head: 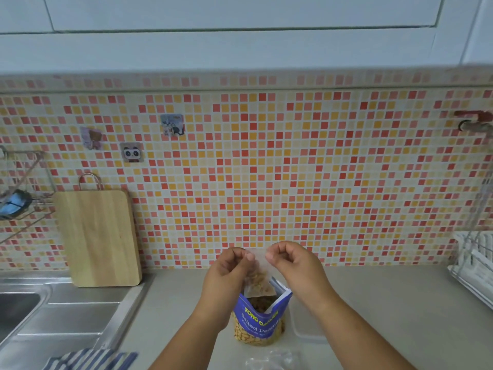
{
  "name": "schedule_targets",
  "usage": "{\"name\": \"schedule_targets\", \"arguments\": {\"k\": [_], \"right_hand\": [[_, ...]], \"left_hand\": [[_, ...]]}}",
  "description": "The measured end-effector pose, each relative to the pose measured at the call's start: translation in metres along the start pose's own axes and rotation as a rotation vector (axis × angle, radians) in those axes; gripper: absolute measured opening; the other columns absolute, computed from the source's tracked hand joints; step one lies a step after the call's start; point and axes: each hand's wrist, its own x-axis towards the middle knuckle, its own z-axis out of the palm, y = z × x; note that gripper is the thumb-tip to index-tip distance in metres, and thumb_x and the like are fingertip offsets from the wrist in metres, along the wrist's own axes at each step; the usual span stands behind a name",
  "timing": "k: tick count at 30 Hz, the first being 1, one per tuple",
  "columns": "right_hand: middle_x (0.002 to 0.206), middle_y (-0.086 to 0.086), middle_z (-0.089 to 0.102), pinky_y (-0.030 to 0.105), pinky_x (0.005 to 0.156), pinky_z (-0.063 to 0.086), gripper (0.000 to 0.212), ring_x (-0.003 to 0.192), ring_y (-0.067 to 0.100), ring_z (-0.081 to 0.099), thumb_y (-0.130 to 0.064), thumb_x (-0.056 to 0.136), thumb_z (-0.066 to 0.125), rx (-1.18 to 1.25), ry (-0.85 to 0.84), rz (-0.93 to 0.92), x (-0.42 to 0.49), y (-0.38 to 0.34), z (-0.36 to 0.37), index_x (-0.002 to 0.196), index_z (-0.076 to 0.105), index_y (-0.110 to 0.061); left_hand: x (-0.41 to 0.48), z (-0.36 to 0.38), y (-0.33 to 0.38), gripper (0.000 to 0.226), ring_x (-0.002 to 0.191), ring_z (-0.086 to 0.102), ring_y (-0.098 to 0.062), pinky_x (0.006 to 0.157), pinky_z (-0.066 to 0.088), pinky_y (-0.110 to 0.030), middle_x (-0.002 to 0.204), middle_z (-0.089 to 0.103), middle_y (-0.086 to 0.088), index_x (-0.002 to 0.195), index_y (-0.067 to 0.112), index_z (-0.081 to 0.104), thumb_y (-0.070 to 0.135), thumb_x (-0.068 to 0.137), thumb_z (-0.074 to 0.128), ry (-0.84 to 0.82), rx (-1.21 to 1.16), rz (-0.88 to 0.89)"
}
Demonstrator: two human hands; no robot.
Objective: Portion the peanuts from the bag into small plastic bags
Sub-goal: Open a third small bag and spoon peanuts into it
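A blue bag of salted peanuts (260,323) stands upright and open on the grey counter, peanuts showing through its clear lower window. Just above its mouth hangs a small clear plastic bag (260,283), its lower part filled with peanuts. My left hand (229,271) pinches the small bag's top edge at the left corner. My right hand (293,263) pinches the same edge at the right corner. The strip of plastic between my fingertips is stretched flat. Several empty clear plastic bags (269,360) lie on the counter in front of the peanut bag.
A steel sink (16,311) with a drainboard lies at the left. A wooden cutting board (98,236) leans on the tiled wall. A striped cloth (88,359) lies at the near left, a white dish rack (474,265) at the right, a wire rack (21,198) on the wall.
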Motion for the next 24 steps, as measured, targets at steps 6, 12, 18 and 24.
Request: {"name": "schedule_targets", "arguments": {"k": [6, 12, 18, 24], "right_hand": [[0.083, -0.014, 0.067, 0.009, 0.068, 0.040, 0.009, 0.078, -0.006, 0.058, -0.023, 0.087, 0.064, -0.192, -0.098, -0.117, 0.002, -0.010, 0.000, 0.081, 0.067, -0.029], [0.092, -0.005, 0.063, 0.015, 0.068, 0.040, 0.011, 0.087, 0.006, 0.056, -0.024, 0.090, 0.060, -0.333, -0.073, -0.163, 0.003, -0.009, 0.004, 0.079, 0.063, -0.027], [0.087, -0.015, 0.060, 0.015, 0.078, 0.039, 0.013, 0.099, 0.008, 0.048, -0.026, 0.088, 0.061, -0.371, -0.078, -0.192, 0.004, -0.006, 0.003, 0.077, 0.059, -0.033], [0.094, -0.005, 0.062, 0.018, 0.073, 0.042, 0.020, 0.092, 0.012, 0.055, -0.026, 0.092, 0.055, -0.415, -0.114, -0.154, 0.007, -0.006, 0.005, 0.073, 0.055, -0.034]], "left_hand": [[-0.005, 0.003, 0.005, 0.012, 0.083, 0.069, -0.025, 0.077, 0.055, -0.037, 0.082, 0.073, -0.010, 0.081, 0.010, 0.070, 0.013, 0.088, 0.061, -0.003, 0.010, 0.069], [-0.007, 0.004, 0.007, 0.018, 0.083, 0.067, -0.029, 0.083, 0.053, -0.045, 0.079, 0.072, -0.009, 0.073, 0.017, 0.072, 0.012, 0.087, 0.062, 0.039, 0.070, 0.104], [-0.008, 0.006, 0.010, 0.021, 0.080, 0.068, -0.028, 0.078, 0.055, -0.045, 0.075, 0.072, -0.006, 0.071, 0.021, 0.072, 0.012, 0.087, 0.062, 0.051, 0.133, 0.124], [-0.010, 0.010, 0.007, 0.017, 0.067, 0.066, -0.013, 0.061, 0.056, -0.024, 0.070, 0.070, -0.003, 0.075, 0.013, 0.070, 0.007, 0.088, 0.061, 0.136, 0.114, 0.140]]}}
